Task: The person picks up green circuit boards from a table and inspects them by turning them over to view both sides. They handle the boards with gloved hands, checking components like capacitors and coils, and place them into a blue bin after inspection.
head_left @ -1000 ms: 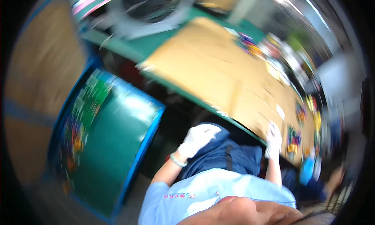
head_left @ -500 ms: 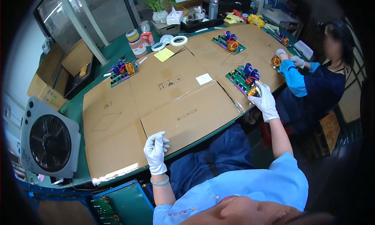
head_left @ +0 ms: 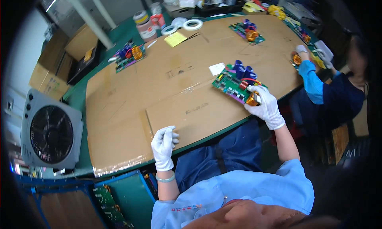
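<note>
Right of centre, the right hand (head_left: 266,108) grasps a circuit board (head_left: 231,85); lower left of centre, the left hand (head_left: 162,148) hangs loosely half-curled.

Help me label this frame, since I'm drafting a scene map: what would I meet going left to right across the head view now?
Grey fan → leftmost circuit board on the table → left hand → large white tape roll → right hand with the held circuit board → co-worker's blue sleeve.
</note>
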### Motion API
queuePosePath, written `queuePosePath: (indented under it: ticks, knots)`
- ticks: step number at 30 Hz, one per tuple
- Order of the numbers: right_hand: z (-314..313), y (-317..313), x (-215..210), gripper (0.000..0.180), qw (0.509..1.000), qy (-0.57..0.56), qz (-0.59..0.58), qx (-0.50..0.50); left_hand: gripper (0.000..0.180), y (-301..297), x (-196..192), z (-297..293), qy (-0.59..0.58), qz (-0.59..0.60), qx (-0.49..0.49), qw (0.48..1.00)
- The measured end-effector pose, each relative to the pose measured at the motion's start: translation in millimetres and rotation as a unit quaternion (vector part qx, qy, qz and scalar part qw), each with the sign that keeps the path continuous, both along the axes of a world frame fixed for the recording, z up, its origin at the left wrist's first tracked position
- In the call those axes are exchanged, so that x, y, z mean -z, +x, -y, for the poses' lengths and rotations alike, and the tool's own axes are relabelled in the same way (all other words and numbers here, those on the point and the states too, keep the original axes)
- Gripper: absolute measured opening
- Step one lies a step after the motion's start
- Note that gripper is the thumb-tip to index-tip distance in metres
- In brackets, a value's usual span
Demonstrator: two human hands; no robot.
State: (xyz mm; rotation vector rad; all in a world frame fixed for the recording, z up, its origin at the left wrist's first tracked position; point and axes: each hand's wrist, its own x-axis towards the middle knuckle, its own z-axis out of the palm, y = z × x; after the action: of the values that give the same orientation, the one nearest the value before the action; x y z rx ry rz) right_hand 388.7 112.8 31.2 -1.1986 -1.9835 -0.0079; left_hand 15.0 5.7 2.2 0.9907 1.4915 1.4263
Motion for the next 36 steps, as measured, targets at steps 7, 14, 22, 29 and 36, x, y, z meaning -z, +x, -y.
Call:
queuePosePath:
  ticks: [7, 14, 22, 29, 36]
  knots:
    - [23, -99, -27, 0.057, 0.944, -0.161, -0.062, -0.28, 0.024, -18, -9, 36, 0.053, -0.014, -0.085, 0.995]
    - [-1, -100, -41, 0.075, 0.848, -0.344, -0.066, -0.399, 0.03, -43, 3, 44, 0.082, -0.046, -0.076, 0.993]
    - [-16, -101, -38, 0.078, 0.827, -0.387, -0.096, -0.396, 0.08, -57, -34, -29, 0.052, -0.185, 0.142, 0.971]
    - [-15, -100, -37, 0.079, 0.834, -0.369, -0.069, -0.404, 0.086, -50, -34, -65, 0.086, -0.314, 0.317, 0.891]
    - [-8, -99, -30, 0.077, 0.844, -0.328, -0.052, -0.422, 0.072, -44, -25, -63, 0.09, -0.297, 0.321, 0.895]
